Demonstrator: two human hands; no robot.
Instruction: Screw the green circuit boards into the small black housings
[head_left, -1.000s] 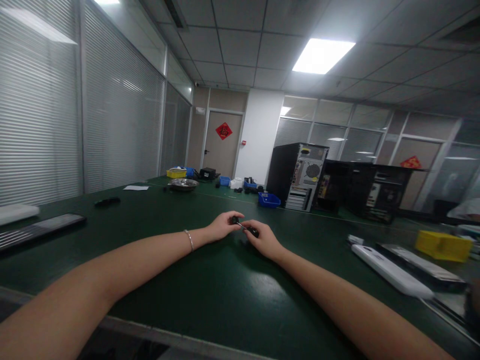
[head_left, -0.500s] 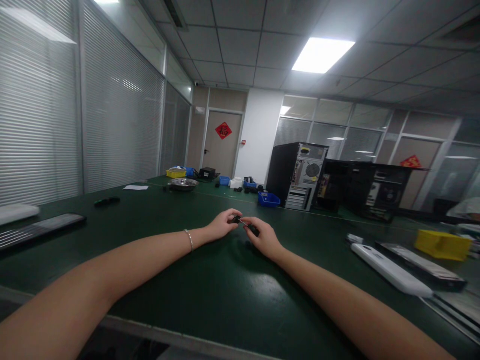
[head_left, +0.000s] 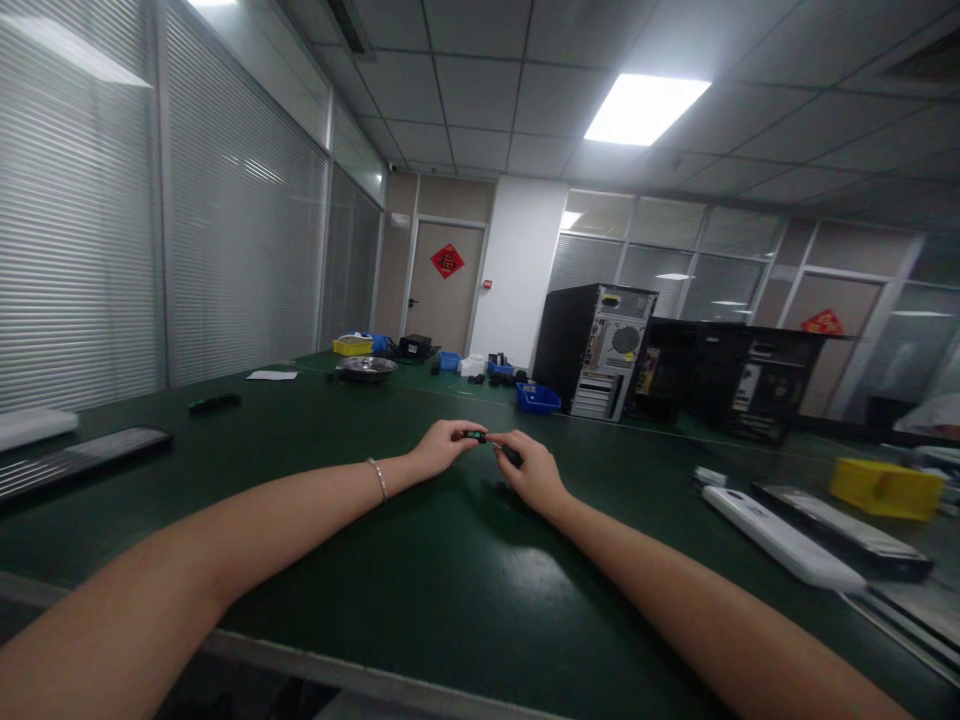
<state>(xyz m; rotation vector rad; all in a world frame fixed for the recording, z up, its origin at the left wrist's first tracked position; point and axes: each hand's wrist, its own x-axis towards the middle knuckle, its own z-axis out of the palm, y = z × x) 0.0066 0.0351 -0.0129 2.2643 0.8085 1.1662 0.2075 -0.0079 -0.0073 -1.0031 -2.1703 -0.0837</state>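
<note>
Above the green table (head_left: 420,600), both hands (head_left: 491,455) pinched around one small black part (head_left: 475,436).

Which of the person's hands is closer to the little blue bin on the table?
Right. The right hand sits just in front of the blue bin, almost in line with it. The left hand is farther off to the bin's left.
</note>
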